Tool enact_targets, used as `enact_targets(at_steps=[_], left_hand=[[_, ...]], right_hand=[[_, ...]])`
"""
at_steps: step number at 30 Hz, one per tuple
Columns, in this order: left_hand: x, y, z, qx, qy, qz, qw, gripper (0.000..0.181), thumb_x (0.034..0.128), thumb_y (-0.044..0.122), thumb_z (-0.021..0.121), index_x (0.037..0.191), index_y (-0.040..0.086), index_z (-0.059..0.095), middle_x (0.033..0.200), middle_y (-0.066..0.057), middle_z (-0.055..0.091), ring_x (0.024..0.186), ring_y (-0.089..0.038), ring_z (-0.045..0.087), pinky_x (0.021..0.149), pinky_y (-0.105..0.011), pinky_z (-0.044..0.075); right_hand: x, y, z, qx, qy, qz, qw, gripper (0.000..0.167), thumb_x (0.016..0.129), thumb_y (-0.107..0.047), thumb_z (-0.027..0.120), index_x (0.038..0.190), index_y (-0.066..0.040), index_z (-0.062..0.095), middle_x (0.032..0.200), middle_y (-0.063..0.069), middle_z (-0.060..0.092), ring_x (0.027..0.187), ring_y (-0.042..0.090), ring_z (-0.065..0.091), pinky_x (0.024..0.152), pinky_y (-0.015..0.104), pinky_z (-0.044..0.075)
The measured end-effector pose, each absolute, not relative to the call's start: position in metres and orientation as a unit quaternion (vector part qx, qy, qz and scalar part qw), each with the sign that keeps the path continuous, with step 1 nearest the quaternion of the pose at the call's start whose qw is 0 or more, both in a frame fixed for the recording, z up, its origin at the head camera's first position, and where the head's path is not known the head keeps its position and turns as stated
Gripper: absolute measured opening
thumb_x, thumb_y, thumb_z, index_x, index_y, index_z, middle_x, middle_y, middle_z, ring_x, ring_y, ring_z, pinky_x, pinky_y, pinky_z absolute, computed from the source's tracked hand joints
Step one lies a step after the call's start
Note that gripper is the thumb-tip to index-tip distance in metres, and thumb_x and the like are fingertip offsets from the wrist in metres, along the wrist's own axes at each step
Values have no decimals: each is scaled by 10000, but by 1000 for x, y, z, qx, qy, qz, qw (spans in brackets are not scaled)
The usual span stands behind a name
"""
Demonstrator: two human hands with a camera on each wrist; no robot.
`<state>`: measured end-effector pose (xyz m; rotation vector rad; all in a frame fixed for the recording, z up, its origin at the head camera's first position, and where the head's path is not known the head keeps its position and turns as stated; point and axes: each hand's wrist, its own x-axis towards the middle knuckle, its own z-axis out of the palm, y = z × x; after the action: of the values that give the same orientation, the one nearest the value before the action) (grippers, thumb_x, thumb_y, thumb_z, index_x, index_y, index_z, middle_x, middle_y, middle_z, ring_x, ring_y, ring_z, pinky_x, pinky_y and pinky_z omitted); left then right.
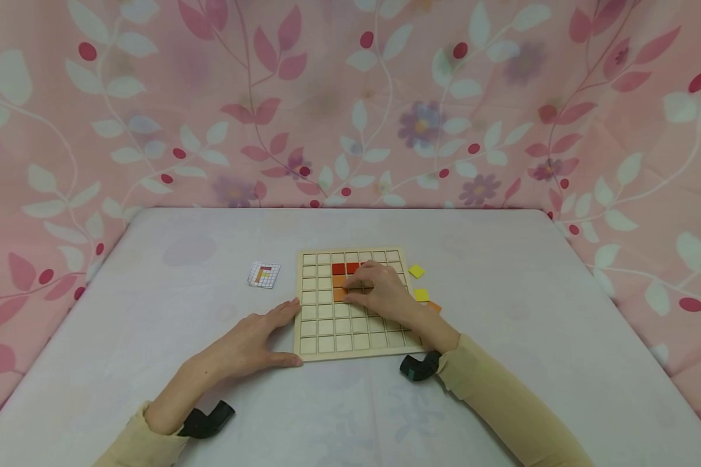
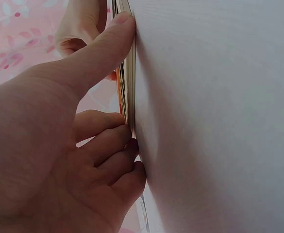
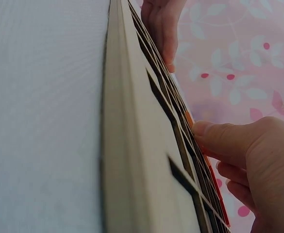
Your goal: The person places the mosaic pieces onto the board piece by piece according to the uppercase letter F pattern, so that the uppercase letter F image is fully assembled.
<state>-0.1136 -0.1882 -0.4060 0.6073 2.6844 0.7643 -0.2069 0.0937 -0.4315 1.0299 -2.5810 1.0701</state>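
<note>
A wooden grid board (image 1: 309,355) lies on the table. Two red tiles (image 1: 352,268) are visible in one row, with more red partly hidden by my right hand. Orange tiles (image 1: 339,281) sit in the column below the left red tile. My right hand (image 1: 380,292) bends over the board, its thumb and index finger at the lower orange tile (image 1: 339,295); the right wrist view shows the thumb (image 3: 202,128) touching orange. My left hand (image 1: 245,344) rests against the board's left edge and near corner, thumb (image 2: 117,36) and fingers spread apart.
Right of the board lie two yellow tiles (image 1: 417,271) and a loose orange tile (image 1: 435,307), partly behind my right wrist. A small card (image 1: 264,275) with a coloured grid pattern lies left of the board. Pink floral cloth (image 1: 350,130) hangs behind the white table (image 1: 210,233).
</note>
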Motion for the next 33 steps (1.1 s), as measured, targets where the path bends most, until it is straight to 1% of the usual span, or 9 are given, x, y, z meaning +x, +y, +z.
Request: enact_targets(at_steps=[3, 9, 13, 20, 33], left_hand=[[-114, -188, -405, 208, 931, 265, 143, 981, 787, 522, 803, 1555, 104, 359, 1611, -91, 346, 1472, -338, 336, 1134, -583, 327], [-113, -189, -405, 210, 931, 264, 141, 979, 788, 516, 805, 1555, 103, 359, 1611, -92, 347, 1472, -338, 336, 1141, -565, 329], [-113, -189, -405, 209, 931, 264, 143, 979, 787, 517, 804, 1555, 103, 360, 1612, -91, 344, 1475, -338, 331, 1142, -566, 326], [-113, -188, -404, 208, 931, 262, 143, 976, 787, 526, 800, 1552, 103, 367, 1612, -88, 347, 1466, -348, 344, 1137, -569, 333], [-113, -187, -404, 199, 933, 262, 148, 981, 777, 519, 812, 1554, 116, 368, 1616, -76, 340, 1474, -335, 334, 1135, -581, 328]], right_hand=[[-207, 94, -432, 342, -865, 358, 80, 208, 766, -219, 880, 934, -134, 793, 900, -33, 742, 888, 154, 604, 814, 326, 472], [-207, 93, -433, 349, -859, 365, 89, 220, 750, -210, 891, 926, -128, 790, 890, -17, 738, 867, 167, 610, 785, 325, 476], [-208, 94, -432, 344, -860, 367, 85, 228, 744, -225, 896, 923, -130, 792, 887, -21, 740, 876, 164, 610, 796, 331, 459], [-207, 95, -429, 334, -862, 373, 79, 211, 743, -233, 897, 898, -132, 797, 871, -33, 740, 890, 150, 615, 807, 330, 484], [-208, 96, -428, 319, -868, 373, 70, 240, 721, -259, 908, 896, -141, 794, 872, -30, 719, 870, 140, 604, 795, 327, 451]])
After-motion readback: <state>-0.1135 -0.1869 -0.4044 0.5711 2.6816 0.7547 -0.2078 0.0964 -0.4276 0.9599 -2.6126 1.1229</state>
